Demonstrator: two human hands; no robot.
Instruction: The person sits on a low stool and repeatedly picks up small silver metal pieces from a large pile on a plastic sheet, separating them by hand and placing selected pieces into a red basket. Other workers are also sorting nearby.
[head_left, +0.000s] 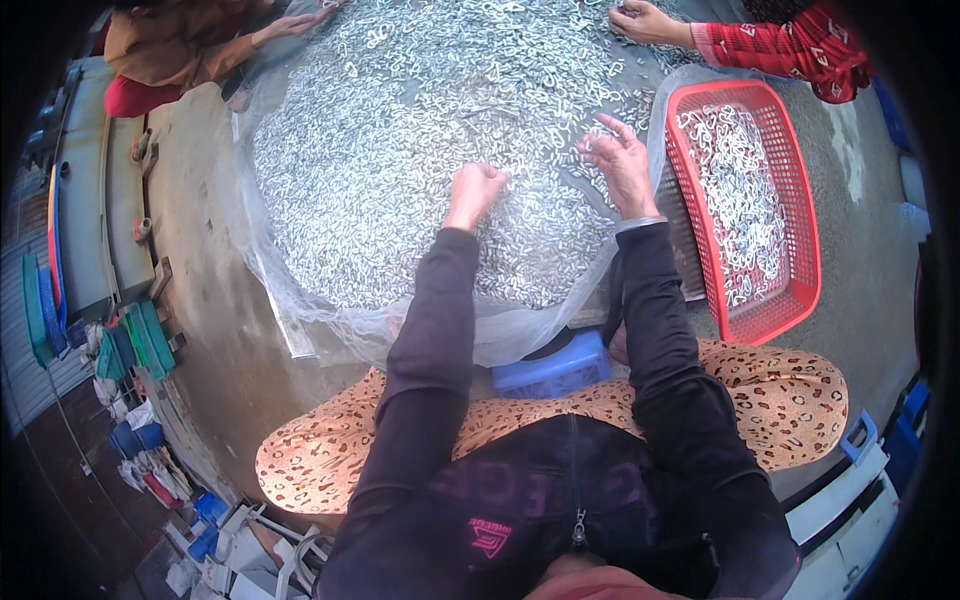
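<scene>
Fish, or small silvery slivers that look like fish (350, 190), lie in a wide heap on a pale mesh sheet (470, 345) spread before a seated person (600, 480). The person's left hand (478, 195) is over the middle of the heap, thumb and fingers bunched together; whether anything is pinched between them cannot be told. The right hand (622, 165) is open, fingers spread, above the heap's right side, near a thinly covered patch; nothing clearly shows in it. Just beside the sheet, on the right, a red basket (770, 322) holds a layer of curled white pieces (740, 190). Across the heap are one co-worker's hand (290, 27), upper left, and another co-worker's hand (645, 22), upper right. The step in hand seems to be picking over the heap, with curled pieces set apart in the basket. The next move probably calls for a light fingertip pinch on one curled piece, leaving its straight neighbours, then a short reach rightward over the basket's left rim.
</scene>
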